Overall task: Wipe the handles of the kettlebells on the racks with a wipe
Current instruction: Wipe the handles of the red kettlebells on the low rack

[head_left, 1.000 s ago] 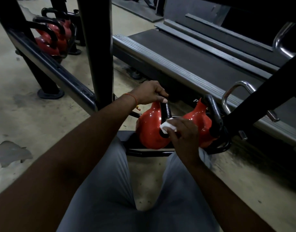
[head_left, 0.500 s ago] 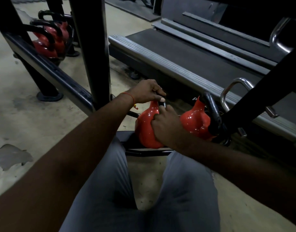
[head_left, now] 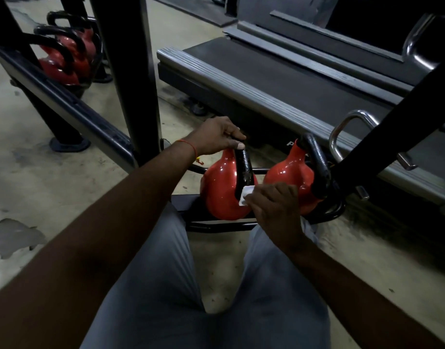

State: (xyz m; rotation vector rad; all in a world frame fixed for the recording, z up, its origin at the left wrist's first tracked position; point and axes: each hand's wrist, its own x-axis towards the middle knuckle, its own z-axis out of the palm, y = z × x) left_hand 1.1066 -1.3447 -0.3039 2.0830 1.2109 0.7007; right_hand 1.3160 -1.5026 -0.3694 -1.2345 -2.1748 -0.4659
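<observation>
**Reference item:** 1 red kettlebell (head_left: 220, 190), seated on the low rack (head_left: 216, 226) just ahead of the person's knees. All positions below are taken from it.

**Left hand** (head_left: 216, 136): at the top of its black handle (head_left: 244, 170). The grip is curled round the crown, thumb tip down the near side. Judged purpose: to steady the bell so the handle does not rock under rubbing.

**Right hand** (head_left: 274, 205): at the lower end of that handle, where it meets the red body. The grip pinches a small white wipe (head_left: 246, 195) in the fingertips, pressed against the handle's foot. Judged purpose: to clean the stem along its length.

**Second kettlebell** (head_left: 292, 172): just to its right on the same rack. Whether the 2 touch cannot be told. No hand is on that one, so it is judged not yet wiped.

**Further kettlebells** (head_left: 65, 59): well to its left and beyond, on another rack.

**Treadmill** (head_left: 266, 79): behind it.
</observation>
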